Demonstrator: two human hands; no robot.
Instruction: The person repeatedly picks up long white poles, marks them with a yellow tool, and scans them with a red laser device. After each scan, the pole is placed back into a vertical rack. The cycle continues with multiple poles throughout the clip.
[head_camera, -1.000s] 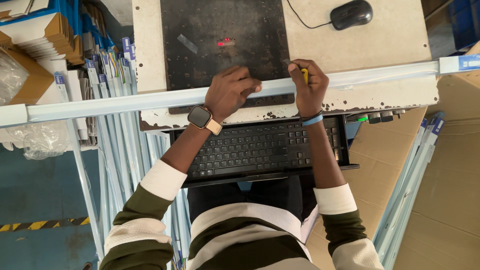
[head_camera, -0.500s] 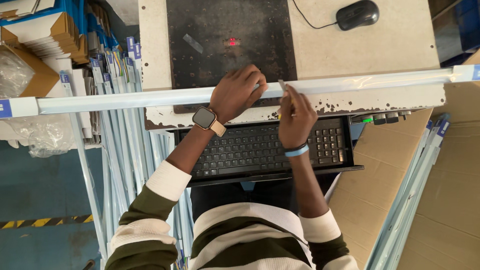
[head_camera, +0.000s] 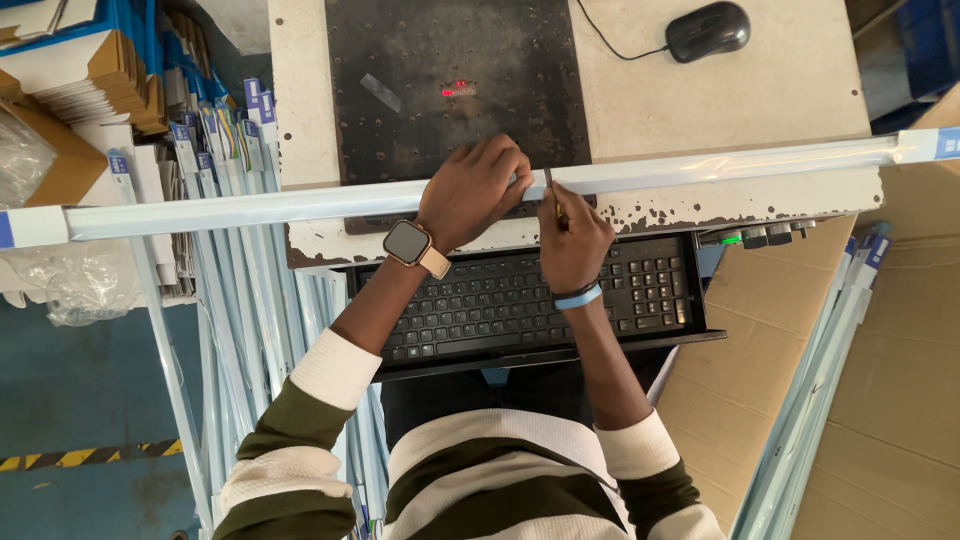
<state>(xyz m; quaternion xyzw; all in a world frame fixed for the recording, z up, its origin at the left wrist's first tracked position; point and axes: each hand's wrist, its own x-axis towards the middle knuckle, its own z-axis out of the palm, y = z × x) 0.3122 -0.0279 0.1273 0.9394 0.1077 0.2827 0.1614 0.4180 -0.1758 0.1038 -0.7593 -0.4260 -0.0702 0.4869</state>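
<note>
A long white tube light (head_camera: 740, 165) lies across the front edge of the worn desk (head_camera: 760, 100), sticking out past both sides. My left hand (head_camera: 475, 190), with a smartwatch on the wrist, rests on top of the tube and grips it near the middle. My right hand (head_camera: 572, 240), with a blue wristband, holds a thin pen-like tool (head_camera: 553, 195) upright, its tip touching the tube just right of my left hand.
A dark mat (head_camera: 450, 80) with a small red light mark lies on the desk, and a black mouse (head_camera: 708, 30) sits at the back right. A black keyboard (head_camera: 520, 300) rests on a tray below. Bundled tube lights (head_camera: 230, 330) stand left, cardboard boxes (head_camera: 880, 400) right.
My right hand slid left along the tube, from well right of my left hand to close beside it, and now holds the tool tip against the tube. My left hand stayed gripping.
</note>
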